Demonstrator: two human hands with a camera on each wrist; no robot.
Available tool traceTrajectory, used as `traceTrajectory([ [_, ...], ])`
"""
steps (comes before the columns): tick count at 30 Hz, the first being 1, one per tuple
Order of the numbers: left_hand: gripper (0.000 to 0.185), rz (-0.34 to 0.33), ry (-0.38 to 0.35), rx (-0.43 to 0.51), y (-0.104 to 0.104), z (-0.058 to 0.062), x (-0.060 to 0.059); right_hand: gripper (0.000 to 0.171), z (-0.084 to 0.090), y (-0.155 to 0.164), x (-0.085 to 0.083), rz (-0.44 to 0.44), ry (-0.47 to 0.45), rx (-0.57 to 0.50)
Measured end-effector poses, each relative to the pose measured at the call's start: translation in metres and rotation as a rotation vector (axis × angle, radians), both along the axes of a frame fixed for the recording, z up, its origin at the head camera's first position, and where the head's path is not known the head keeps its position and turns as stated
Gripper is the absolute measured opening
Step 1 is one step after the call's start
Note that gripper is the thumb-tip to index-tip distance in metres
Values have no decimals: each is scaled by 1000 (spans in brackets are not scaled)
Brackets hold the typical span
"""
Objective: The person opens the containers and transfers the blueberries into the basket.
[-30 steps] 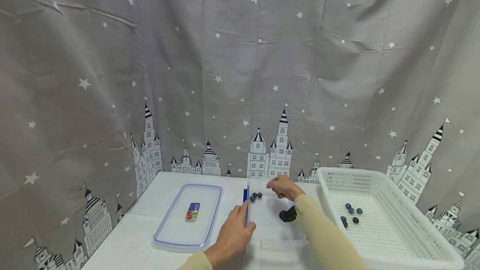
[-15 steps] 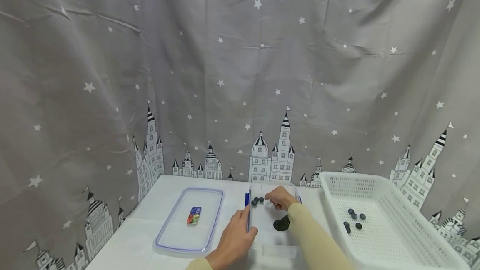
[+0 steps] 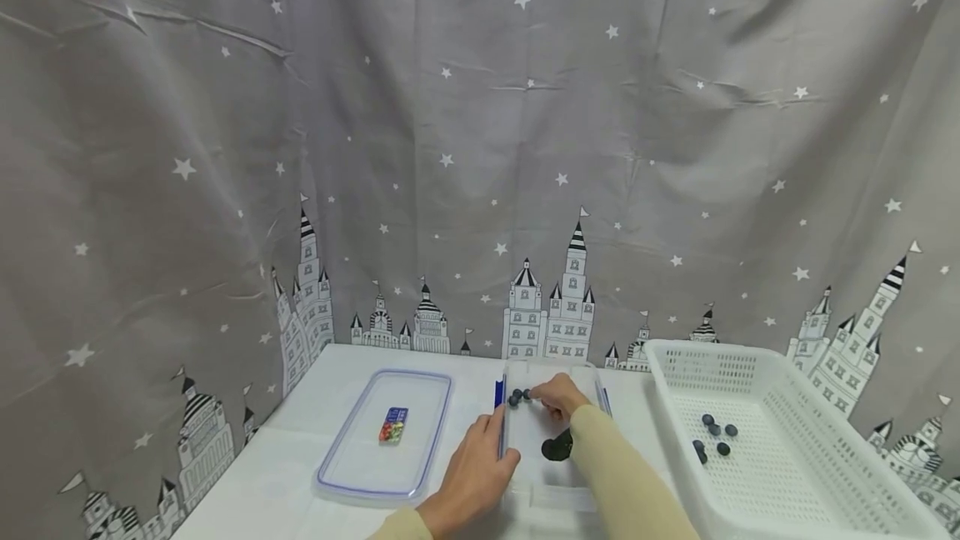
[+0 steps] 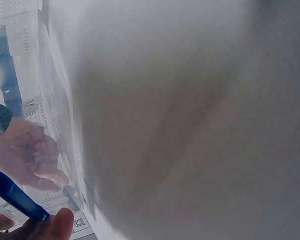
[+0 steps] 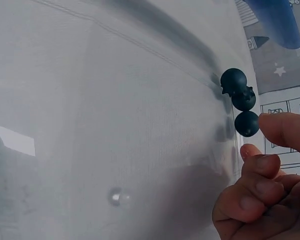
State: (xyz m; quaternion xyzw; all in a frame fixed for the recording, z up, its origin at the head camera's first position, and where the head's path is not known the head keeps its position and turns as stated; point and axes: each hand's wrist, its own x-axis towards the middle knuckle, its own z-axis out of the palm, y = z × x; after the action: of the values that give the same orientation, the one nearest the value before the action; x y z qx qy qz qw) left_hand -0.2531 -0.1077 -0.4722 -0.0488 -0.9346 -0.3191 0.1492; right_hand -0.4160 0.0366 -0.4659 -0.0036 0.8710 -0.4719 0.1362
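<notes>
In the head view my left hand [image 3: 476, 461] grips the left wall of a clear plastic food container [image 3: 551, 498], near its blue clip [image 3: 499, 392]. The left wrist view has fingertips [image 4: 62, 224] against that blue clip. Inside the container, three dark blueberries [image 3: 517, 397] huddle by the left wall towards the back. My right hand [image 3: 561, 397] reaches in with its index finger stretched out; the tip touches the nearest blueberry [image 5: 247, 124], while the other fingers [image 5: 250, 192] are curled and hold nothing. A dark thing [image 3: 557, 445] shows beneath the right sleeve.
To the right stands a white perforated basket [image 3: 795, 473] with several blueberries [image 3: 715, 430] in it. Left of the container lies its clear lid [image 3: 360, 465] with a purple-blue seal and a small printed label [image 3: 393, 426]. A grey castle-print curtain [image 3: 450, 148] hangs behind the white table [image 3: 296, 440].
My right hand has come down and left inside the container, and its index finger now touches the blueberries. The left hand keeps its grip on the wall. The head view has shifted slightly.
</notes>
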Motion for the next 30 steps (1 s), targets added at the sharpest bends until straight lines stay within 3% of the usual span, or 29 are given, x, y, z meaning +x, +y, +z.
traceTrajectory([
  [7, 68, -10, -21, 8, 1, 2, 1, 44, -2, -3, 0, -35, 18, 46],
  [15, 69, -7, -4, -1, 0, 1, 0, 23, -11, -10, -4, -90, 82, 36],
  [23, 70, -8, 16, 11, 0, 2, 0, 41, -4, -15, 4, -138, 123, 95],
  [30, 68, -2, 20, 9, 1, -2, 0, 39, -8, -12, 4, -137, 134, 93],
])
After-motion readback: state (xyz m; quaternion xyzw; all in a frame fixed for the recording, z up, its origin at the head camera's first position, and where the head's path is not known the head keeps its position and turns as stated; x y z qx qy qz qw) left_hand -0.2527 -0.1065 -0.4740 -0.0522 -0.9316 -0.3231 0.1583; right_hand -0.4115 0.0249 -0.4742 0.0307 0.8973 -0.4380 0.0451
